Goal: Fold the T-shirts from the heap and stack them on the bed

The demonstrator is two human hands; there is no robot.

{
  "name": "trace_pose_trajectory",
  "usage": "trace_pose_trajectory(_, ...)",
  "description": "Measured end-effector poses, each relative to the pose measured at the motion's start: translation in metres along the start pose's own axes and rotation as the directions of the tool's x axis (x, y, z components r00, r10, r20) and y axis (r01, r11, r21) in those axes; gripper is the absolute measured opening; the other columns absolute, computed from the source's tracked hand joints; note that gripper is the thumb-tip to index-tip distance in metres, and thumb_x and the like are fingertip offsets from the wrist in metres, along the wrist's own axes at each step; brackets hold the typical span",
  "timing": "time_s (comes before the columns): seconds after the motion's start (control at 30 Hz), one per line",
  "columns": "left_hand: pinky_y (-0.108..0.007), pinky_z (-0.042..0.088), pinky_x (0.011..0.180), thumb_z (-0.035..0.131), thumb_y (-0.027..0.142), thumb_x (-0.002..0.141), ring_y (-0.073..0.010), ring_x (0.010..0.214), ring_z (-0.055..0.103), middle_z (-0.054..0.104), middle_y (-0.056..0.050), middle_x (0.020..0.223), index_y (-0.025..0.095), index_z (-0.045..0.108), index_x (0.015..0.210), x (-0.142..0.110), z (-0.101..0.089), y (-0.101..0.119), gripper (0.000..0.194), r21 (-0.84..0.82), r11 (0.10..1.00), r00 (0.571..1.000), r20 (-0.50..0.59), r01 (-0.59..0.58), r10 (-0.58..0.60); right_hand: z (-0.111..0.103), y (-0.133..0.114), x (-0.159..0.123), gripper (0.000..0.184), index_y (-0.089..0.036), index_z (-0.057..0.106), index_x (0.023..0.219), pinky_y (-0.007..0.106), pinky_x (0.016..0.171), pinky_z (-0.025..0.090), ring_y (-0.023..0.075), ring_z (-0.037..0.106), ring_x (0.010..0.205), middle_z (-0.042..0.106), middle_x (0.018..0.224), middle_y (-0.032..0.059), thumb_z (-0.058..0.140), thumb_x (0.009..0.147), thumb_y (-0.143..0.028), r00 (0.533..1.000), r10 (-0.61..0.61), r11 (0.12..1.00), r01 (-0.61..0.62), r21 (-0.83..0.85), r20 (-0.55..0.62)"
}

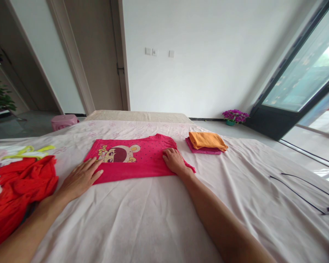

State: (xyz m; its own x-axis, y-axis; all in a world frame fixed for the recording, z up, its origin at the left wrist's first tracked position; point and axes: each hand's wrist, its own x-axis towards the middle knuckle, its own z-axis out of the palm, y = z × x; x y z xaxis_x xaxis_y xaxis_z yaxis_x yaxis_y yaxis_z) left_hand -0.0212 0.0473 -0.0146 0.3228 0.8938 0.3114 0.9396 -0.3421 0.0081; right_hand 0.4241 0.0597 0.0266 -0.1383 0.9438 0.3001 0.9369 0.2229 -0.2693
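A deep pink T-shirt [142,155] with a cartoon bear-hood print lies flat on the pale bedsheet [142,219], its near side folded over part of the print. My left hand [80,177] rests on the shirt's left end with fingers stretched out. On the right end, near the collar and sleeve, my right hand [174,160] lies palm down, its fingers extended and slightly bent on the cloth. Neither hand grips anything that I can see. Just right of the shirt sits a small stack of folded clothes, an orange garment [207,140] on top of a dark pink one [192,148].
Heaped at the left are red clothes [30,179] and white and yellow pieces [30,151]. Eyeglasses [304,193] with thin dark arms lie on the sheet at the right. Beyond the bed stand a pink stool [64,121] and a pot of purple flowers [234,116].
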Motion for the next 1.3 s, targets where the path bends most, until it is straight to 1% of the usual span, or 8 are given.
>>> trace_pose_trajectory(0.1, -0.049, 0.037, 0.113, 0.033, 0.052, 0.097, -0.032, 0.14, 0.044, 0.045, -0.017, 0.153, 0.016, 0.049, 0.146, 0.0, -0.001, 0.0, 0.063, 0.014, 1.0, 1.0, 0.016, -0.004, 0.003, 0.006, 0.0, 0.0, 0.042, -0.024, 0.054, 0.137, 0.046, 0.112, 0.03, 0.028, 0.039, 0.138, 0.047, 0.149, 0.0118, 0.045, 0.101, -0.041, 0.999, 0.045, 0.997, -0.045, -0.056, 0.013)
trace_pose_trajectory(0.23, -0.048, 0.037, 0.113, 0.033, 0.052, 0.096, -0.0315, 0.14, 0.044, 0.045, -0.018, 0.153, 0.016, 0.05, 0.145, 0.001, -0.002, 0.0, 0.063, 0.014, 1.0, 1.0, 0.006, -0.01, 0.01, 0.01, 0.0, 0.0, 0.051, -0.02, 0.047, 0.145, 0.051, 0.117, 0.02, 0.0307, 0.027, 0.148, 0.037, 0.157, 0.0153, 0.042, 0.101, -0.046, 0.993, 0.107, 0.99, -0.101, -0.103, 0.056)
trace_pose_trajectory(0.4, -0.048, 0.036, 0.114, 0.033, 0.053, 0.096, -0.0307, 0.14, 0.044, 0.046, -0.017, 0.153, 0.017, 0.05, 0.145, 0.0, -0.003, 0.002, 0.062, -0.008, 1.0, 1.0, 0.0, -0.01, 0.01, 0.008, 0.0, 0.001, 0.056, -0.019, 0.042, 0.149, 0.05, 0.118, 0.018, 0.031, 0.025, 0.149, 0.033, 0.159, 0.0158, 0.037, 0.102, -0.049, 0.989, 0.119, 0.982, -0.103, -0.155, 0.094)
trace_pose_trajectory(0.8, -0.045, 0.034, 0.115, 0.035, 0.051, 0.095, -0.027, 0.142, 0.042, 0.047, -0.009, 0.153, 0.023, 0.048, 0.145, -0.001, -0.002, 0.003, 0.059, -0.025, 1.0, 1.0, -0.015, 0.004, -0.004, -0.009, 0.006, 0.008, 0.067, -0.018, 0.031, 0.155, 0.05, 0.114, 0.025, 0.0355, 0.029, 0.144, 0.032, 0.158, 0.0187, 0.028, 0.101, -0.058, 0.963, 0.044, 0.969, 0.024, -0.247, 0.265)
trace_pose_trajectory(0.93, -0.046, 0.035, 0.114, 0.034, 0.051, 0.096, -0.0278, 0.142, 0.042, 0.045, -0.012, 0.155, 0.02, 0.048, 0.146, -0.001, 0.0, 0.002, 0.06, -0.006, 1.0, 1.0, -0.009, 0.007, -0.007, -0.012, 0.007, 0.006, 0.065, -0.02, 0.036, 0.153, 0.048, 0.112, 0.028, 0.0336, 0.034, 0.14, 0.037, 0.155, 0.0166, 0.031, 0.101, -0.058, 0.972, 0.006, 0.971, 0.05, -0.235, 0.234)
trace_pose_trajectory(1.13, -0.048, 0.035, 0.114, 0.033, 0.051, 0.096, -0.0287, 0.142, 0.042, 0.046, -0.014, 0.154, 0.017, 0.048, 0.145, 0.0, 0.0, 0.002, 0.062, -0.008, 1.0, 1.0, -0.015, -0.01, 0.01, -0.024, 0.016, 0.011, 0.043, -0.023, 0.058, 0.134, 0.036, 0.104, 0.037, 0.0243, 0.052, 0.122, 0.058, 0.135, 0.0111, 0.039, 0.102, -0.044, 0.983, -0.089, 0.979, 0.115, -0.168, 0.158)
trace_pose_trajectory(1.2, -0.048, 0.036, 0.114, 0.033, 0.051, 0.096, -0.0289, 0.142, 0.042, 0.046, -0.015, 0.154, 0.017, 0.049, 0.145, 0.0, -0.001, 0.002, 0.062, -0.004, 1.0, 1.0, -0.017, -0.005, 0.005, -0.029, 0.023, 0.017, 0.039, -0.021, 0.067, 0.119, 0.031, 0.097, 0.04, 0.022, 0.059, 0.111, 0.067, 0.12, 0.0104, 0.037, 0.103, -0.039, 0.987, -0.049, 0.987, 0.072, -0.144, 0.154)
trace_pose_trajectory(1.3, -0.048, 0.036, 0.114, 0.032, 0.051, 0.096, -0.0295, 0.141, 0.043, 0.045, -0.016, 0.153, 0.016, 0.049, 0.145, 0.0, -0.001, 0.003, 0.063, 0.009, 1.0, 1.0, -0.011, 0.001, -0.001, -0.033, 0.034, 0.032, 0.041, -0.018, 0.07, 0.111, 0.027, 0.09, 0.043, 0.0212, 0.064, 0.102, 0.071, 0.109, 0.0107, 0.034, 0.103, -0.035, 0.988, 0.131, 0.983, -0.119, -0.142, 0.079)
